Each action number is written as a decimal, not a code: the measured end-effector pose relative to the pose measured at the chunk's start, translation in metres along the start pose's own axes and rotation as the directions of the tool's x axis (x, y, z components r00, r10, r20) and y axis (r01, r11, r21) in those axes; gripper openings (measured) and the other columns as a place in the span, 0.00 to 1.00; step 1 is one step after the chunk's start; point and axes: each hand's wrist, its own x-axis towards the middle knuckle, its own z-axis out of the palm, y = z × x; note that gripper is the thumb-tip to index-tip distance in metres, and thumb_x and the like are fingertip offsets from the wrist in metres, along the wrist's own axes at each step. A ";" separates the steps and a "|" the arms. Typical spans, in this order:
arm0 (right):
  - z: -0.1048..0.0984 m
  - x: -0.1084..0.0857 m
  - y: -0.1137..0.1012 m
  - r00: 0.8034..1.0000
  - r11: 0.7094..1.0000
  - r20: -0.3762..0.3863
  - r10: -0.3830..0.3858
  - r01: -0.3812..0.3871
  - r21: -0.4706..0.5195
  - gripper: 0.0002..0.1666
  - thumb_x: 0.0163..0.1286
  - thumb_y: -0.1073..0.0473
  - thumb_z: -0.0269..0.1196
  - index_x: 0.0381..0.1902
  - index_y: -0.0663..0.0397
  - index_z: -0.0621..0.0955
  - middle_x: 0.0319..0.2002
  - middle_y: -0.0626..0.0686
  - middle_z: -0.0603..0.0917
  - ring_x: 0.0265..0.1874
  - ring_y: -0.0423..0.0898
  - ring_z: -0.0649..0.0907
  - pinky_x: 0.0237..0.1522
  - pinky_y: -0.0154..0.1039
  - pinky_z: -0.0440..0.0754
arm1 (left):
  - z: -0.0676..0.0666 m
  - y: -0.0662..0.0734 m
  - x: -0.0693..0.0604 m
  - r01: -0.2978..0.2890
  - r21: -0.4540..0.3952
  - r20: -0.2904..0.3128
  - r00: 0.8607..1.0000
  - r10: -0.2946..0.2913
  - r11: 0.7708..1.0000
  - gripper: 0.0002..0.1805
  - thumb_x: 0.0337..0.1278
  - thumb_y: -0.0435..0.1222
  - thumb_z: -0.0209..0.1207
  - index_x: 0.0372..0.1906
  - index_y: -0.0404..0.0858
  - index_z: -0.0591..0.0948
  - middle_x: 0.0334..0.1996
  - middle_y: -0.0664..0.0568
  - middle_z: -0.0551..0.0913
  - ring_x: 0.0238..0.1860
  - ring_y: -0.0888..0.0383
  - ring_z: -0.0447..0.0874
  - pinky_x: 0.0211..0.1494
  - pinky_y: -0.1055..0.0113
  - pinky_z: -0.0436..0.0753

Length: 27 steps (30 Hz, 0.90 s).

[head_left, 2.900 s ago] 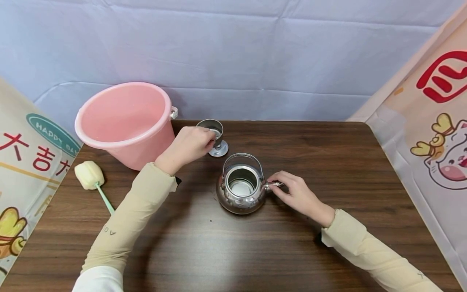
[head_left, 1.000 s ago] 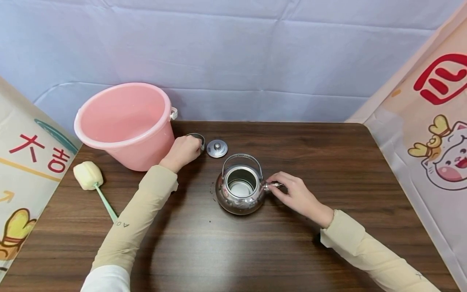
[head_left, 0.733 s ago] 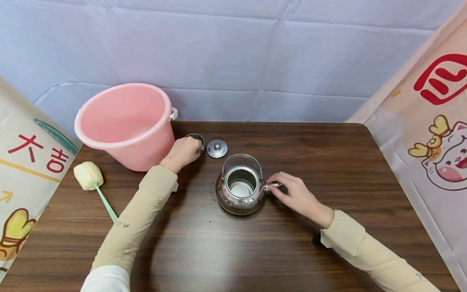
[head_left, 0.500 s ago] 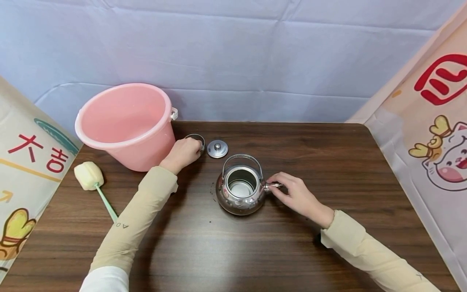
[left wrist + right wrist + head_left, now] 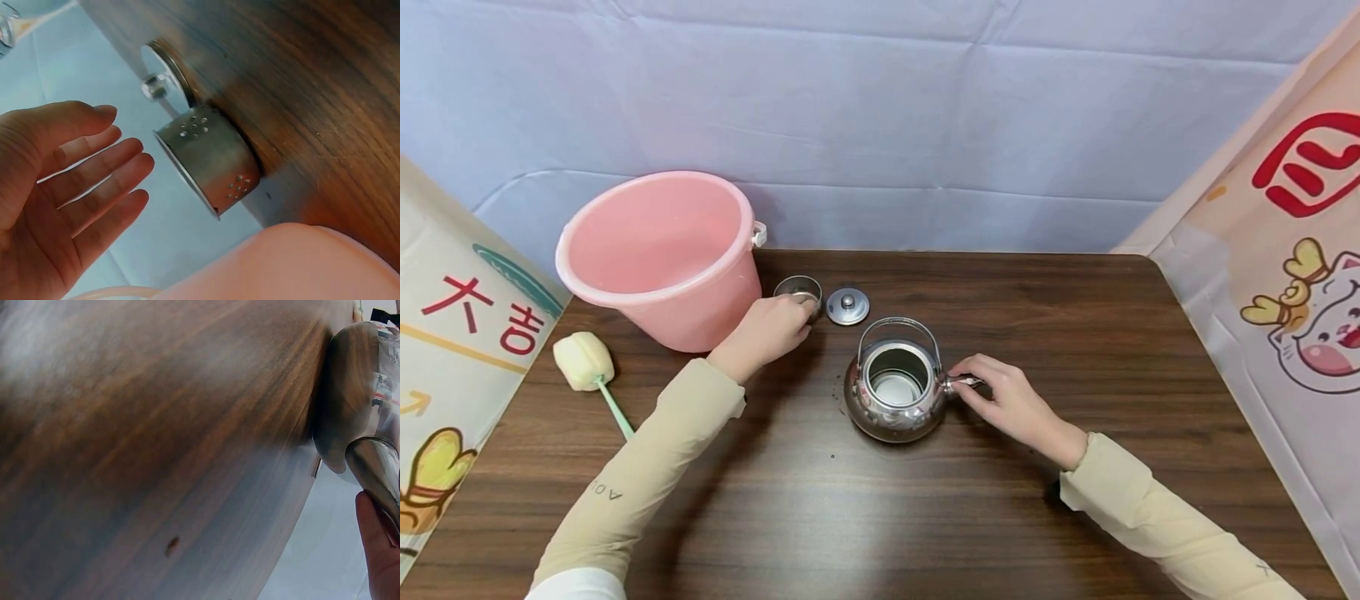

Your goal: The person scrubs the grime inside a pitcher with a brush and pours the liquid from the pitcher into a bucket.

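Hovering with relaxed, empty fingers, the nearer left hand (image 5: 765,332) has the metal cup (image 5: 209,155) just past its fingertips! The right hand (image 5: 1011,402) pinches the spout (image 5: 952,384) of the kettle (image 5: 880,423).

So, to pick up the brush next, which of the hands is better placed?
Likely the left hand: it holds nothing, it is apart from the strainer, and the brush lies nearer to it. The right hand grips the spout, farther away.
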 end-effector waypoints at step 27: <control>0.000 0.000 0.003 1.000 1.000 0.003 -0.005 0.005 -0.002 0.07 0.60 0.64 0.61 0.38 0.51 0.80 0.37 0.44 0.81 0.39 0.38 0.79 0.41 0.38 0.77 | -0.023 0.008 -0.073 -0.020 -0.013 -0.141 0.990 0.018 1.000 0.12 0.39 0.32 0.66 0.22 0.38 0.71 0.19 0.51 0.72 0.24 0.49 0.75 0.21 0.58 0.73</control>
